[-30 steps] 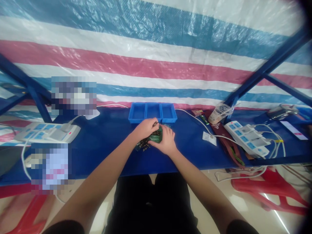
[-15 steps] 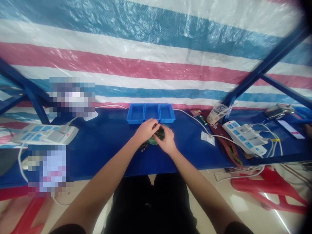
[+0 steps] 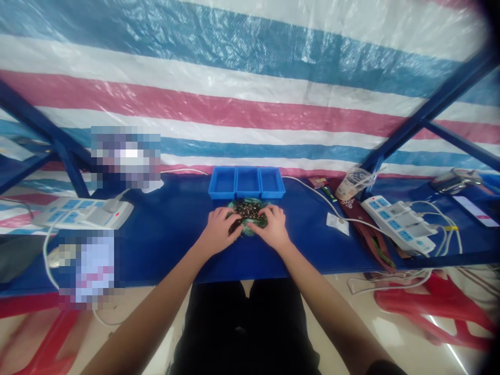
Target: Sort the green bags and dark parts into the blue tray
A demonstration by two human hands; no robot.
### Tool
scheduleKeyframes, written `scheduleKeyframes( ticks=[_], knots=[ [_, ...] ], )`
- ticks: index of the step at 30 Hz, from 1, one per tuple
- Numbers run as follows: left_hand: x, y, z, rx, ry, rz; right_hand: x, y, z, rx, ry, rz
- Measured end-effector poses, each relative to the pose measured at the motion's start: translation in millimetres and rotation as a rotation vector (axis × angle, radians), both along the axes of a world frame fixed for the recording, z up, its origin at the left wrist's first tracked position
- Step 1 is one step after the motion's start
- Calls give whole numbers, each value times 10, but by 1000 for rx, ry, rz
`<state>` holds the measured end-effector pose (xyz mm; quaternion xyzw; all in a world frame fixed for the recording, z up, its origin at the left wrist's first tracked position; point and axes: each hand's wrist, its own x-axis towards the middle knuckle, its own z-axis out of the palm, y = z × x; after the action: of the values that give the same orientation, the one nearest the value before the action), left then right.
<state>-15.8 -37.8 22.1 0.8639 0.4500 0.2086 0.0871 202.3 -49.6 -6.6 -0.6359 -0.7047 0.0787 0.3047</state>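
Note:
A heap of small dark and brassy pieces (image 3: 250, 209), too small to name, lies on the blue table. Green, partly see-through material (image 3: 250, 229) shows under and around it; I cannot tell whether this is a dish or a bag. My left hand (image 3: 222, 229) cups the heap's left side with fingers curved and apart. Around the right side curls my right hand (image 3: 274, 227), thumb and fingers spread at the green edge. Both hands touch the heap's borders and partly hide it. Just behind stands a blue three-compartment tray (image 3: 247, 195) with nothing visible inside.
Power strips stand at left (image 3: 86, 212) and right (image 3: 398, 224), with white cables trailing. A plastic cup (image 3: 353, 183), a dark red strap-like item (image 3: 363, 229) and a small clear packet (image 3: 338, 224) lie on the right. A striped sheet (image 3: 250, 104) hangs behind.
My hands have moved apart from over the heap to its two sides, uncovering its middle. Loose pieces seen at its lower left are now hidden or gathered in. The view has shifted slightly.

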Motion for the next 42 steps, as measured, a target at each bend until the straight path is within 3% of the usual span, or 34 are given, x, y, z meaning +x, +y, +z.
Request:
scheduleKeyframes(
  ticks=[6,13,17,28,36,42],
  knots=[
    [-39,-112,-105,-57,21,28,0,4,95,61,-65,35],
    [-31,150,-223,-89,79,10,-74,63,137,4,-112,143],
    [-41,267,-235,-116,77,-42,-94,48,125,8,-141,133],
    [-60,409,-385,38,-9,-112,-46,93,-2,128,26,155],
    [-74,382,-194,-7,-89,-127,36,154,-4,129,162,127],
    [128,557,-7,43,-296,-10,65,399,144,138,-1,124]
  ],
)
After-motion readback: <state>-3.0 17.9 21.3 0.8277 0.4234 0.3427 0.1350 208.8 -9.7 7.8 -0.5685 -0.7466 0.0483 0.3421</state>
